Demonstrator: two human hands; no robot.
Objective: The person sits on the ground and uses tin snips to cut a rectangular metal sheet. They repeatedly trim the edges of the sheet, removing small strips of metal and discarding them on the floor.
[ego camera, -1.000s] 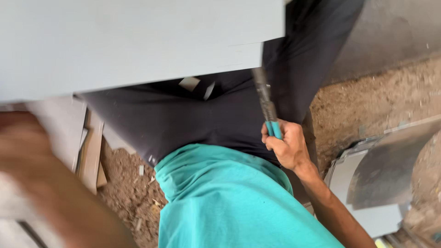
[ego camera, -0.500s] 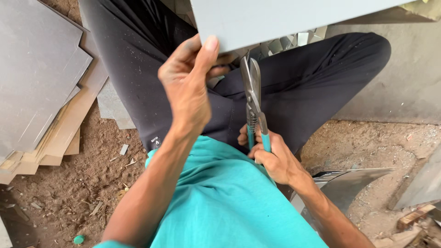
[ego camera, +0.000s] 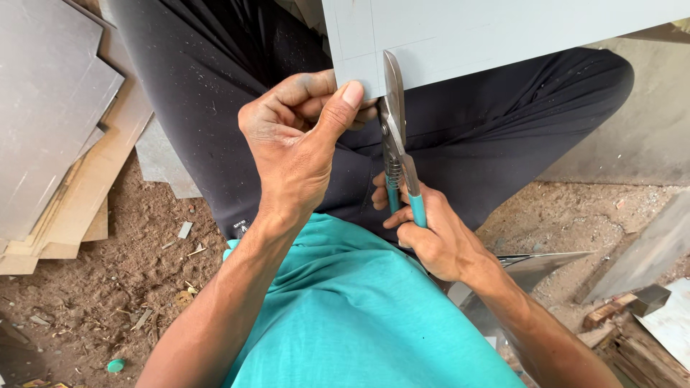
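Head-camera view: a seated person in a teal shirt (ego camera: 345, 316) and dark trousers (ego camera: 215, 108) cuts a grey metal sheet (ego camera: 503, 36) held over the lap. The left hand (ego camera: 295, 144) is clamped on the sheet's near corner, thumb pressed on top and fingers curled beneath, just left of the blades. The right hand (ego camera: 431, 233) is wrapped tight around the teal-handled tin snips (ego camera: 395, 144), whose blades stand nearly upright and bite into the sheet's lower edge beside a faintly scribed line. Whether the blades are fully closed cannot be told from this angle.

Judging from the pose, the cut has only just entered the edge, with nearly all of the marked line lying uncut ahead. The next move would call for a steady squeeze of the handles while the left hand keeps the corner from flexing, so the blades track the scribed line and do not wander.

Stacked flat boards and sheet offcuts (ego camera: 50, 129) lie on the bare dirt floor (ego camera: 108, 302) to the person's left; more metal scraps (ego camera: 546, 262) lie to the right.
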